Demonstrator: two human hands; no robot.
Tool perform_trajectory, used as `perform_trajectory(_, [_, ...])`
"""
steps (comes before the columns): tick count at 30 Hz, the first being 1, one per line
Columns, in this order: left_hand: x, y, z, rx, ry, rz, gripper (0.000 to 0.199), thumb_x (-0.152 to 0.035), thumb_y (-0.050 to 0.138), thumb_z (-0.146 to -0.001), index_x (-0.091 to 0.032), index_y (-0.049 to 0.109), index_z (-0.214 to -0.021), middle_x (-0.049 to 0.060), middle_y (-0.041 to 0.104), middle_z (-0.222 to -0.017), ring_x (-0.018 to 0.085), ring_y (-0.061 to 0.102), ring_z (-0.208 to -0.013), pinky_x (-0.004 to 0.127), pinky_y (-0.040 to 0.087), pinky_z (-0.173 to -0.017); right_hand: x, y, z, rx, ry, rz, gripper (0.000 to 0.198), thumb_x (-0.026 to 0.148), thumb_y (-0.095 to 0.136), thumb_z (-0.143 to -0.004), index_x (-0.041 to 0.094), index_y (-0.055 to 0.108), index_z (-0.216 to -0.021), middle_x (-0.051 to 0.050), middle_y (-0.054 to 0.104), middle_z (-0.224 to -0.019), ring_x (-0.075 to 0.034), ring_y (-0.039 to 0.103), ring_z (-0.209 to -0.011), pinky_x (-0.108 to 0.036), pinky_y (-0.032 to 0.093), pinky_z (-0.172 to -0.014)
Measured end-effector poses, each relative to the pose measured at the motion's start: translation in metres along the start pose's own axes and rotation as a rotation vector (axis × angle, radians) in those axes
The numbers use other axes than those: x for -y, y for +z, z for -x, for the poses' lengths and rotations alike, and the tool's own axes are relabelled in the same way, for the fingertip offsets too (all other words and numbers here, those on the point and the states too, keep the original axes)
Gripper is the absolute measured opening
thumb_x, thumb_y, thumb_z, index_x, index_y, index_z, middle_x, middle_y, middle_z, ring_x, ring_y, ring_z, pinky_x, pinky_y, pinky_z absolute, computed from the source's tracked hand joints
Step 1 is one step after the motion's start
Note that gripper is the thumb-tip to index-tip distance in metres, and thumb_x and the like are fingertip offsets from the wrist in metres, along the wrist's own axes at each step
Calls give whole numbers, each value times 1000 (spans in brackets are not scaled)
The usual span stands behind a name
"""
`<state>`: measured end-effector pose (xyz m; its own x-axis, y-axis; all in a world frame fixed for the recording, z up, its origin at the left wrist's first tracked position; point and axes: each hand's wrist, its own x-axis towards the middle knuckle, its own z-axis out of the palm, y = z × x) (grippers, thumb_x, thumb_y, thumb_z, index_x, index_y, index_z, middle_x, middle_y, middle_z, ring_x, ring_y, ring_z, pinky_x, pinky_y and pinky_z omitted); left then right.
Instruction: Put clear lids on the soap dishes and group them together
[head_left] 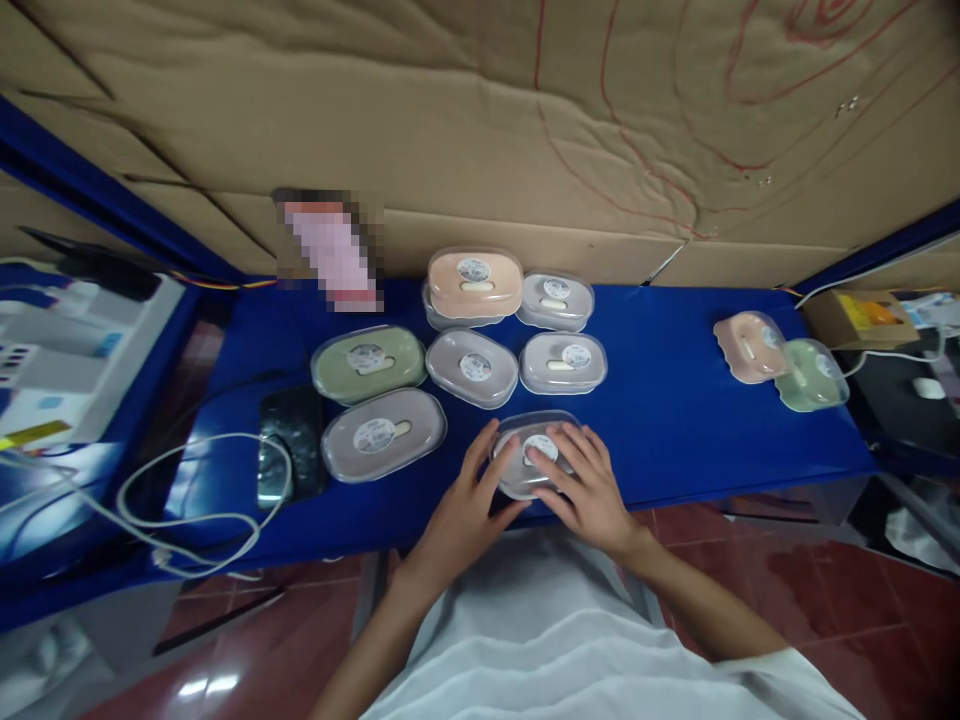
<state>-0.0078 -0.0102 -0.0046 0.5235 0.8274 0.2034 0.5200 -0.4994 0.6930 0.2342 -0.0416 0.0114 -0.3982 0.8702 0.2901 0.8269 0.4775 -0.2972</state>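
Dim, bluish cast — soft focus throughout. Glare patches on the red floor tiles lower left. Wide-angle bending at edges; one pixelated block near centre.

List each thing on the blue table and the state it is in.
Grey case: lid on, under both hands.
Left hand: resting on the case's left edge.
Right hand: flat on its lid.
Green case: closed, flat.
Peach case: closed, stacked on another.
Far-right peach case: tilted.
White cable: loosely looped.

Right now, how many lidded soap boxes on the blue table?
10 visible. One under both hands; six clustered behind, the last stacked on another; two at right. More may be hidden underneath.
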Motion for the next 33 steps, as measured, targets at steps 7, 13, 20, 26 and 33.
perform_trajectory(7, [2,-1,1,10,12,-11,79,-30,69,-102,-31,26,-169,16,42,-168,30,45,-157,49,48,-124,-12,-3,13,25,-65,65,64,43,70,-102,34,49,-161,-11,56,-162,-32,48,-152,-56,39,-125])
perform_trajectory(13, [3,2,1,17,41,-32,79,-33,68,-103,-32,26,-169,15,44,-169,30,46,-156,49,47,-125,-15,-1,20,-33,-77,106,68,40,72,-101,32,46,-163,-12,56,-162,-32,46,-155,-55,41,-126])
perform_trajectory(20, [8,3,-1,46,43,-64,77,-39,66,-104,-36,27,-170,11,42,-171,31,46,-155,50,46,-124,-20,5,27,-105,-114,130,85,35,75,-98,31,30,-171,-11,45,-169,-33,38,-160,-56,40,-129])
perform_trajectory(26, [3,7,-3,-1,64,-102,78,-40,64,-105,-35,22,-171,12,36,-174,32,42,-158,49,45,-125,-21,9,27,-29,-129,83,83,42,64,-105,34,18,-173,-9,23,-179,-35,21,-166,-62,35,-129])
perform_trajectory(33, [5,-25,33,-386,141,-432,78,-33,68,-102,-35,28,-169,16,24,-178,39,30,-163,60,35,-128,-134,-40,54,-274,255,339,67,51,54,-107,30,38,-168,-17,21,-179,-42,22,-164,-71,21,-126])
